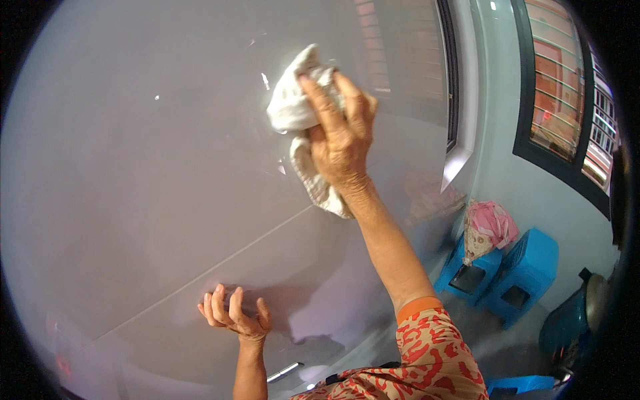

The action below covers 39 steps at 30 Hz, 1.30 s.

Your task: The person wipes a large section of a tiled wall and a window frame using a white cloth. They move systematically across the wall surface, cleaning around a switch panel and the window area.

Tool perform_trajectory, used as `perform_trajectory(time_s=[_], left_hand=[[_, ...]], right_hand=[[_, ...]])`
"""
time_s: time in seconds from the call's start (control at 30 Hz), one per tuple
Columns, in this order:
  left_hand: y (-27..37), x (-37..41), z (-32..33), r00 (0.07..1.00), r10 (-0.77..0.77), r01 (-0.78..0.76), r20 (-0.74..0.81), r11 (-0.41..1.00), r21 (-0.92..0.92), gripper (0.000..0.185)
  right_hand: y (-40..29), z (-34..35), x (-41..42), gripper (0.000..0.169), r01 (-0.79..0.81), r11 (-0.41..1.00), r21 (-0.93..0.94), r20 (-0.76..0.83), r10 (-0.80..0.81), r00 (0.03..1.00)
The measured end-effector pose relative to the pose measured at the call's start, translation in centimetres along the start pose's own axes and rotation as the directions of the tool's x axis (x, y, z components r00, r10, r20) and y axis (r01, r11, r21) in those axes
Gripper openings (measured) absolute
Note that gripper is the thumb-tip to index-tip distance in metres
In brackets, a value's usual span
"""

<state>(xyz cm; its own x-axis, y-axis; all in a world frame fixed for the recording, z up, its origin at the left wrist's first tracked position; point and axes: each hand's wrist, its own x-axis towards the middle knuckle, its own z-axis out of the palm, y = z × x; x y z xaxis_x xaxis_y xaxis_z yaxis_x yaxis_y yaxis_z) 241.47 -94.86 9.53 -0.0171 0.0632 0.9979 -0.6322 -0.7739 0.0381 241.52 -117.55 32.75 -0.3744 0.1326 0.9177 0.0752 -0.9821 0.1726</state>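
My right hand (342, 130) is stretched up and grips a crumpled white cloth (295, 107), pressing it against a glossy grey tiled wall (150, 200). One end of the cloth hangs below the palm. Lower down and to the left, my left hand (237, 315) holds nothing; its fingers are apart and slightly curled. It is close to the wall, just beneath a pale tile joint (220, 265); whether the fingertips touch is unclear. The wall's shiny face shows reflections around the cloth.
Blue plastic stools (535, 270) stand at the right, with a pink bag (492, 222) on one. Above them is a dark-framed barred window (557, 100). A dark round container (567, 320) stands at the far right. Another blue plastic piece (522, 384) shows at the bottom edge.
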Motion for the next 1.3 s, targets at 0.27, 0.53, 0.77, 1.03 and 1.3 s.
perform_trajectory(time_s=[0.27, 0.53, 0.77, 1.03, 1.3], left_hand=[[-4.0, -2.0, -2.2, 0.999, -0.028, 0.033, -0.045, 0.993, 0.114, 0.035], [-6.3, -2.4, -1.2, 0.998, -0.016, 0.025, -0.066, 0.988, 0.15, 0.035], [-6.2, -1.7, -0.4, 0.998, 0.014, -0.006, -0.064, 0.992, 0.129, 0.035], [-5.5, -0.1, -0.1, 0.998, 0.048, -0.045, -0.03, 0.995, 0.093, 0.034], [-6.1, 0.0, 0.7, 0.997, 0.063, -0.057, -0.048, 0.992, 0.114, 0.033]], right_hand=[[4.1, -1.1, -2.2, 0.054, -0.148, 0.987, -0.066, 0.022, 0.15, 0.988], [8.8, -2.6, -7.5, 0.047, -0.404, 0.886, -0.227, 0.058, 0.426, 0.903], [-0.2, -2.4, -11.6, 0.052, -0.261, 0.955, -0.142, 0.114, 0.278, 0.954], [-9.2, -4.7, -15.8, 0.052, 0.194, 0.975, 0.106, 0.316, -0.218, 0.923], [-1.7, -4.1, -14.1, 0.05, 0.02, 0.988, 0.153, 0.315, -0.068, 0.947]])
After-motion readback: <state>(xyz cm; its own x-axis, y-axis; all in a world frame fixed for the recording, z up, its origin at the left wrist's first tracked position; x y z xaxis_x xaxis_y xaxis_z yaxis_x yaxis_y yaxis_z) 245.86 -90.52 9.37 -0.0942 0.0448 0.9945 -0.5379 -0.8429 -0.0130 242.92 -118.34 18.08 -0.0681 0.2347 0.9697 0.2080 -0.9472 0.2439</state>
